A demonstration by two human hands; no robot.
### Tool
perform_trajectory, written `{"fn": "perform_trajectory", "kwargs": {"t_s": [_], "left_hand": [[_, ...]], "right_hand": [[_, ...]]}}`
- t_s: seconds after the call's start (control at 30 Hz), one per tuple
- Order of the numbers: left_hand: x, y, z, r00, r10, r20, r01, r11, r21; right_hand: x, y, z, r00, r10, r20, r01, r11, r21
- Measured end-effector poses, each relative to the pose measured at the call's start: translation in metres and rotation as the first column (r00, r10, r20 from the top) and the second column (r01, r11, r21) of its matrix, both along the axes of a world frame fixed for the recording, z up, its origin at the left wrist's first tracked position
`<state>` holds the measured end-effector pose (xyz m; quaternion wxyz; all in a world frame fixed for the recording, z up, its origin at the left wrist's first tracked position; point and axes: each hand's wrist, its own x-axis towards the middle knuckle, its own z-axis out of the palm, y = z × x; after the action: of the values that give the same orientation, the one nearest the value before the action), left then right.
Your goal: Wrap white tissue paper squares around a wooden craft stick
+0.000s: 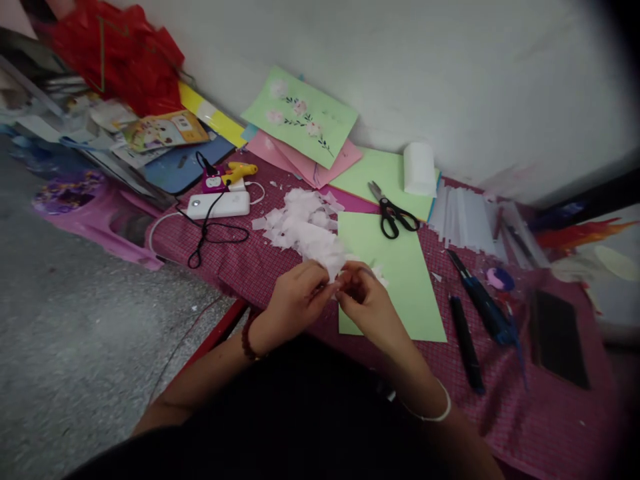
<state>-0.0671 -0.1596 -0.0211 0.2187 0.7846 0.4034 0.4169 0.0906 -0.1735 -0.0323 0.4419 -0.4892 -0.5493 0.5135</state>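
Note:
My left hand (297, 300) and my right hand (367, 300) meet at the fingertips near the table's front edge, both closed in a pinch. A small piece of white tissue paper (332, 269) shows between them, partly covered by my fingers. Just beyond lies a loose pile of white tissue paper pieces (305, 223). Under and beside my right hand rests a light green sheet of paper (400, 287), with some white scraps (379, 275) on it, half hidden by the hand. Black-handled scissors (393, 212) lie across the sheet's far edge.
At the back stands a green card with pink flowers (303, 117), near a white roll (419, 169). To the right are a utility knife (483, 303), a black marker (466, 343), clear strips (463, 217) and a dark phone-like slab (560, 339). Leftward sit a yellow glue gun (241, 173), a white power bank (219, 205) and cables.

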Motion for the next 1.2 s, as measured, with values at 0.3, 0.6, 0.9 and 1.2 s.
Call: {"fn": "perform_trajectory", "kwargs": {"t_s": [0.3, 0.6, 0.9, 1.2], "left_hand": [[-0.006, 0.010, -0.018, 0.959, 0.086, 0.270, 0.061, 0.868, -0.492], [-0.007, 0.005, -0.015, 0.898, 0.148, 0.415, 0.115, 0.831, -0.544], [-0.008, -0.013, -0.007, 0.987, -0.085, 0.134, 0.152, 0.744, -0.651], [-0.003, -0.012, -0.005, 0.983, -0.173, -0.069, 0.095, 0.786, -0.611]], "right_hand": [[0.002, 0.000, 0.006, 0.994, 0.106, 0.035, -0.102, 0.991, -0.084], [-0.010, 0.001, -0.008, 0.996, 0.078, 0.048, -0.068, 0.979, -0.193], [-0.005, -0.004, -0.023, 0.966, -0.010, -0.259, -0.100, 0.908, -0.407], [0.000, -0.005, -0.021, 0.978, 0.028, -0.205, -0.113, 0.902, -0.417]]}}
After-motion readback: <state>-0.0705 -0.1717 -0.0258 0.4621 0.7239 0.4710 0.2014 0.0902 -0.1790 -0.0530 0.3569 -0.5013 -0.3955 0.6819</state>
